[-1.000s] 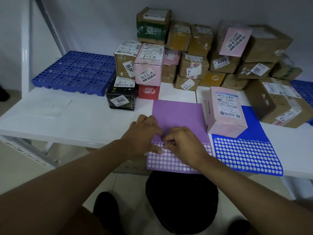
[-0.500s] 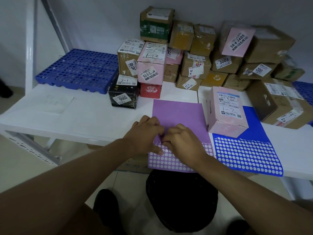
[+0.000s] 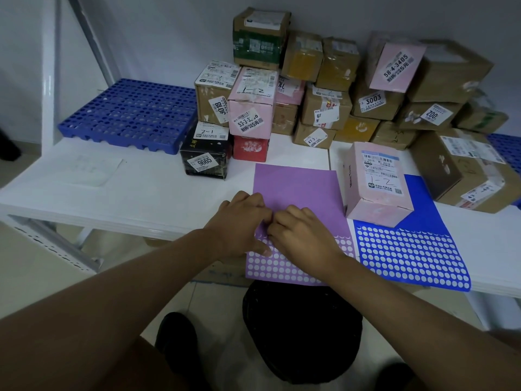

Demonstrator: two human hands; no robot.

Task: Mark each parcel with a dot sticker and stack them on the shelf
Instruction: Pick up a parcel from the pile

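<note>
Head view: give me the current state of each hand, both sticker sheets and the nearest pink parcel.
left hand: rests on the purple sheet, thumb pressing it.
right hand: fingers curled at the dots; grip hidden.
purple sticker sheet: flat, far rows already empty.
blue sticker sheet: flat, untouched, pink parcel on its far part.
pink parcel: label up, no dot visible.

2 sticker sheets point(image 3: 296, 187), roughly 20 parcels point(image 3: 377, 182), 2 hands point(image 3: 239, 221)

Two sticker sheets point(image 3: 296, 187) lie side by side on the shelf point(image 3: 141, 198), parcels point(image 3: 324, 88) stacked behind.
</note>
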